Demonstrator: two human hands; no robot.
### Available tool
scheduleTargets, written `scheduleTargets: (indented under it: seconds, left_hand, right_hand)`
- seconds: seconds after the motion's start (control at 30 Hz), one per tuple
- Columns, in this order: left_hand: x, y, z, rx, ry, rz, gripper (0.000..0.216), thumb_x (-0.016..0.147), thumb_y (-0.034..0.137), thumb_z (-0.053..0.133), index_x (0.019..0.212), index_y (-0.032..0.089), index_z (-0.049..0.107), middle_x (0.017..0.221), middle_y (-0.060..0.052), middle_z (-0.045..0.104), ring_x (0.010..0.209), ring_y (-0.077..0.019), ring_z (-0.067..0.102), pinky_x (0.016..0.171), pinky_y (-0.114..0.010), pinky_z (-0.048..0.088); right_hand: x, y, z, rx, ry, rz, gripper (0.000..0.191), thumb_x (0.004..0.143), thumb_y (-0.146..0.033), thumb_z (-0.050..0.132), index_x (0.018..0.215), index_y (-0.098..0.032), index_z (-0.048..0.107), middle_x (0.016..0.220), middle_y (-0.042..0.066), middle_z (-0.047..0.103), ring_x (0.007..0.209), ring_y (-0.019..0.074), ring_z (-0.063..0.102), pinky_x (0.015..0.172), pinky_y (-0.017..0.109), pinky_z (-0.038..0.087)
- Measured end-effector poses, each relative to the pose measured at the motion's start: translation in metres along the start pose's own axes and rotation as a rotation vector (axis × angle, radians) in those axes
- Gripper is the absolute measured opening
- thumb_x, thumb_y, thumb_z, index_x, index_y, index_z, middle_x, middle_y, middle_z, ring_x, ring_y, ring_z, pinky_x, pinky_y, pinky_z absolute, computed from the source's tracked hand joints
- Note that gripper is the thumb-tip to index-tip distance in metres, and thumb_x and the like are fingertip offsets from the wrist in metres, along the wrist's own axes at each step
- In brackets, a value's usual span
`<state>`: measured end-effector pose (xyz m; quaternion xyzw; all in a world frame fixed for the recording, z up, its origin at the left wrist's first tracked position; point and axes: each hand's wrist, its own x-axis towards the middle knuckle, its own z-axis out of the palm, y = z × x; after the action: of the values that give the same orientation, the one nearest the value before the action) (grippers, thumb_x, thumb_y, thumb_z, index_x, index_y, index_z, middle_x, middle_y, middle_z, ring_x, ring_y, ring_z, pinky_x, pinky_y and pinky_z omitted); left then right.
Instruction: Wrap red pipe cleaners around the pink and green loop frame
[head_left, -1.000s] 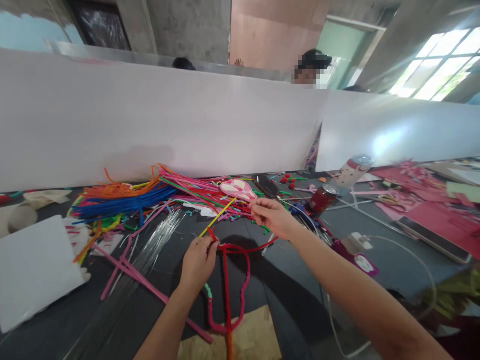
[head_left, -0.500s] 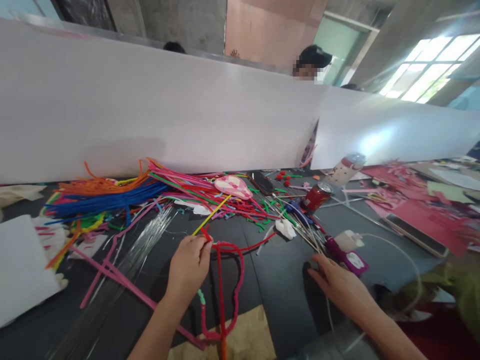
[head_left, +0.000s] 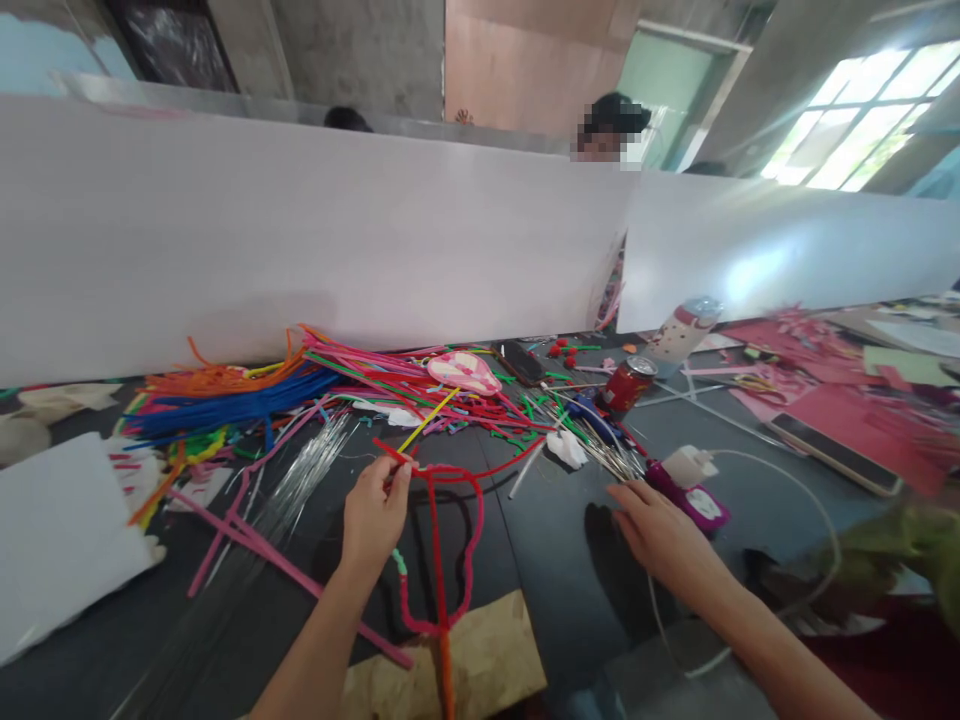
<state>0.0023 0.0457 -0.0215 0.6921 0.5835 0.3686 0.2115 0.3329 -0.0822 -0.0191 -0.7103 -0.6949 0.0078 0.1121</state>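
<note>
My left hand [head_left: 373, 512] pinches the top of a red pipe-cleaner loop [head_left: 450, 545] together with a yellow pipe cleaner [head_left: 427, 421] that slants up toward a pink heart-shaped piece [head_left: 465, 372]. My right hand [head_left: 660, 535] lies low on the dark table [head_left: 555, 540], fingers stretched toward a bundle of thin metal wires [head_left: 611, 455] and a purple device with a white plug [head_left: 686, 480]. It holds nothing that I can see.
A heap of coloured pipe cleaners [head_left: 247, 395] lies along a white partition [head_left: 315, 240]. A red can [head_left: 628, 383], a bottle [head_left: 682, 330], a white foam sheet [head_left: 60, 540], brown paper [head_left: 480, 660] and pink paper scraps [head_left: 847, 410] surround the hands. A person sits beyond the partition.
My right hand left the pipe-cleaner pile near the heart and came down to the table on the right, beside the wires. My left hand keeps its pinch on the red loop.
</note>
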Motion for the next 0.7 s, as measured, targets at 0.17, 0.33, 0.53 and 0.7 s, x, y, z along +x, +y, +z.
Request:
scheduleTargets:
  seconds: [0.17,0.33,0.53,0.7]
  left_hand:
    - [0.001,0.008,0.0,-0.226,0.013,-0.062,0.023,0.084,0.038,0.046,0.087,0.02,0.061,0.086,-0.003,0.07,0.073,-0.0172,0.066,0.066,-0.027,0.053]
    - [-0.007,0.014,0.004,-0.416,0.055,-0.091,0.022,0.083,0.039,0.049,0.087,0.019,0.058,0.085,-0.004,0.068,0.075,-0.0175,0.066,0.068,-0.029,0.055]
    - [-0.022,0.002,0.009,-0.242,-0.038,-0.058,0.021,0.089,0.031,0.042,0.089,0.018,0.058,0.087,-0.005,0.069,0.081,-0.0177,0.065,0.075,-0.03,0.051]
    - [-0.02,-0.001,0.003,0.007,-0.244,0.048,0.013,0.083,0.024,0.051,0.083,0.021,0.063,0.087,-0.004,0.069,0.087,-0.0204,0.062,0.08,-0.034,0.048]
  right_hand:
    - [0.022,-0.058,-0.018,0.574,-0.258,-0.159,0.021,0.084,-0.023,0.048,0.098,-0.022,0.063,0.087,0.005,0.066,0.069,0.016,0.059,0.062,0.027,0.047]
    - [0.062,-0.099,0.002,1.092,-0.488,-0.081,0.025,0.083,-0.037,0.053,0.098,-0.019,0.062,0.074,0.001,0.062,0.061,0.0127,0.056,0.056,0.025,0.044]
    - [0.094,-0.117,0.037,1.228,-0.447,0.019,0.028,0.081,-0.044,0.053,0.087,-0.018,0.061,0.067,-0.001,0.06,0.051,0.0105,0.052,0.047,0.023,0.039]
    - [0.093,-0.107,0.044,0.822,-0.207,-0.197,0.012,0.08,-0.025,0.052,0.084,-0.02,0.062,0.08,0.003,0.066,0.074,0.0172,0.061,0.069,0.03,0.046]
